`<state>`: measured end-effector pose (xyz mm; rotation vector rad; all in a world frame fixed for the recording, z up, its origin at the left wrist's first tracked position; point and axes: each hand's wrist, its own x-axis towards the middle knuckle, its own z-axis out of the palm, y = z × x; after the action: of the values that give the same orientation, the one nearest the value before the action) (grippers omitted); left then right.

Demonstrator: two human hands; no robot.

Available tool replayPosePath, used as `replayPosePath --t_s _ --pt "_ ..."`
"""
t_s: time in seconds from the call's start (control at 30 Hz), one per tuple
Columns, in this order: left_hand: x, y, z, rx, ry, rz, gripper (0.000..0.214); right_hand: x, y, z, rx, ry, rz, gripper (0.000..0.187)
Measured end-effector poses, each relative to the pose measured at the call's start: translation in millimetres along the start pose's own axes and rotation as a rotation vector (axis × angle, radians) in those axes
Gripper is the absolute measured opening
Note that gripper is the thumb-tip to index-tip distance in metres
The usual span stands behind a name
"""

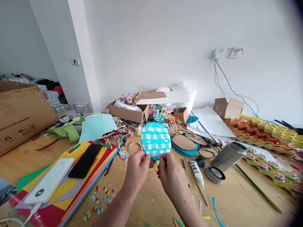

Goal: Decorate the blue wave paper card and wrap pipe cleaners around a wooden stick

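The left hand [137,165] and right hand [168,170] pinch the bottom edge of the oval blue paper piece woven with pale strips [156,139], held upright above them. The weaving looks finished; the glue bottle [197,171] lies right of the grip.

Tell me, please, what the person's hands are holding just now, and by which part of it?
Both hands hold a blue woven paper egg upright by its bottom edge: the left hand pinches the lower left, the right hand the lower right.
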<state>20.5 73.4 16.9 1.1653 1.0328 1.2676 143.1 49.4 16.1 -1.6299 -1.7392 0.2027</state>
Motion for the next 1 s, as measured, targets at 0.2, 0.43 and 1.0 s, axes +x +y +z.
replayPosePath --t_s 0.2,0.43,1.0 --pt "5.6 6.0 -8.5 -0.015 -0.002 -0.009 0.026 0.5 -2.9 -21.1 0.230 0.000 0.088 0.019" --pt "0.8 15.2 -11.1 -0.090 0.075 -0.005 0.025 -19.1 24.1 -109.2 -0.014 -0.143 0.013 0.015" --pt "1.8 18.6 -5.3 -0.100 0.060 -0.039 0.019 -147.2 130.3 -137.9 -0.503 -0.425 0.307 0.030"
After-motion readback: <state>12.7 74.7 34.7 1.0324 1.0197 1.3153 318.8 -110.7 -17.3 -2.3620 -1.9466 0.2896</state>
